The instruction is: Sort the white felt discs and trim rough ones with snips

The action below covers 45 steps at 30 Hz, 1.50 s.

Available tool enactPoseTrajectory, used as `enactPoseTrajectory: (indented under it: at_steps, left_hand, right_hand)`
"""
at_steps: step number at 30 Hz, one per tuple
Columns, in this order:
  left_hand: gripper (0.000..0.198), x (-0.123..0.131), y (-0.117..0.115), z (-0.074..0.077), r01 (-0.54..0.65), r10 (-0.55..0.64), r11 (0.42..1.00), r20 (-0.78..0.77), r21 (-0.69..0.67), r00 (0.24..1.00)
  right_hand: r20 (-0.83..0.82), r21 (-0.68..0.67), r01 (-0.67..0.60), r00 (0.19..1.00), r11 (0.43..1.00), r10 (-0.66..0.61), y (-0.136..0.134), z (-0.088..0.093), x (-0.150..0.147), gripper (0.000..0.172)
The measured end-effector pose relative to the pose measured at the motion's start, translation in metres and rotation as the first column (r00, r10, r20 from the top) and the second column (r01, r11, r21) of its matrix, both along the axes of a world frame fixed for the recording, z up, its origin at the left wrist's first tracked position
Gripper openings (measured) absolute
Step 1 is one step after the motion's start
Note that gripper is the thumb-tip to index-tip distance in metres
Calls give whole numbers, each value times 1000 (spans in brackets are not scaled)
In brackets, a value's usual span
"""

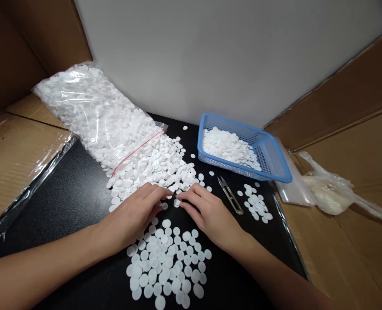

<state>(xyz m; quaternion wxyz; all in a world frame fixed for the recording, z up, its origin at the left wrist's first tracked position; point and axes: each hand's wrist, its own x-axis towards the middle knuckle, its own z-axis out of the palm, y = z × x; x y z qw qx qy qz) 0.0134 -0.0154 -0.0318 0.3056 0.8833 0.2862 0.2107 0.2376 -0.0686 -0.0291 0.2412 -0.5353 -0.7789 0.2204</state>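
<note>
Small white round discs (165, 267) lie spread on the black table in front of me, some overlapping. Beyond my hands is a larger heap of discs (158, 165), spilling from the mouth of a clear zip bag (94, 112) with a red seal line. My left hand (139, 213) rests at the heap's near edge, fingers bent forward and the thumb apart from them, over loose discs. Opposite it, my right hand (206, 211) has a white disc (177, 202) between its index fingertip and thumb. The two hands' fingertips are a small gap apart.
A blue plastic basket (245, 168) with more discs stands at the back right. Thread snips (230, 196) and a small group of discs (258, 204) lie near my right hand. Farther right are a knotted plastic bag (331, 193) and cardboard (349, 241). A pale wall (191, 56) rises behind.
</note>
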Motion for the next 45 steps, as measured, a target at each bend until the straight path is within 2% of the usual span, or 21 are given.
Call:
enactPoseTrajectory:
  at_steps: [3,9,13,15,18,19,21,24,25,27,29,31,35,38,42,45]
  left_hand:
    - [34,1,0,0,15,-15,1000,8,14,1000]
    - [43,1,-3,3,40,-40,999,23,-3,999]
    - [48,-2,-3,5,54,-53,998,25,-21,998]
    - [51,-4,-3,6,53,-52,998,33,-36,998]
    - [54,-6,-4,7,45,-43,997,24,-67,999]
    - [55,-6,-4,7,42,-41,996,13,-75,999]
    - [56,-7,-4,7,39,-39,996,-2,-81,999]
    - [54,-8,-4,4,22,-23,997,-6,-68,1000]
    - [53,-8,-4,3,16,-16,998,-2,-63,1000]
    - [51,-8,-3,2,10,-9,998,18,-54,1000]
    - [47,-8,-2,3,5,-3,998,48,-58,999]
    - [44,-7,-1,6,-6,11,997,67,-75,998]
    - [44,-6,-1,12,-18,28,990,67,-139,997]
    - [49,-5,-1,14,-38,53,981,73,-190,996]
    - [56,-6,-1,11,-2,16,980,68,-198,998]
    - [61,-6,-2,9,32,-20,976,57,-216,998]
  right_hand:
    - [58,-32,29,998,999,-27,-3,3,1,5]
    - [98,-198,45,995,979,-25,-9,16,3,22]
    - [105,-290,73,993,954,-44,-3,21,14,23]
    - [125,-241,106,989,965,-77,-1,20,22,21]
    - [138,-66,198,972,978,-188,-2,19,28,20]
    - [117,-17,200,974,980,-196,-4,20,27,21]
    - [50,23,126,991,992,-127,-8,21,22,23]
    - [-20,-68,-38,999,997,36,-13,24,14,28]
    - [-28,-116,-52,998,992,49,-14,24,13,27]
    - [-2,-177,8,1000,984,-8,-13,23,14,23]
    - [64,-127,132,990,983,-125,-11,20,16,18]
    - [84,-40,191,979,981,-187,-9,17,17,17]
    - [-38,8,86,996,996,-86,-9,9,7,19]
    - [-35,51,36,999,998,-34,-9,4,-1,18]
    - [18,18,56,998,998,-56,-9,5,-1,14]
    - [-7,-34,73,997,997,-74,-8,8,2,14]
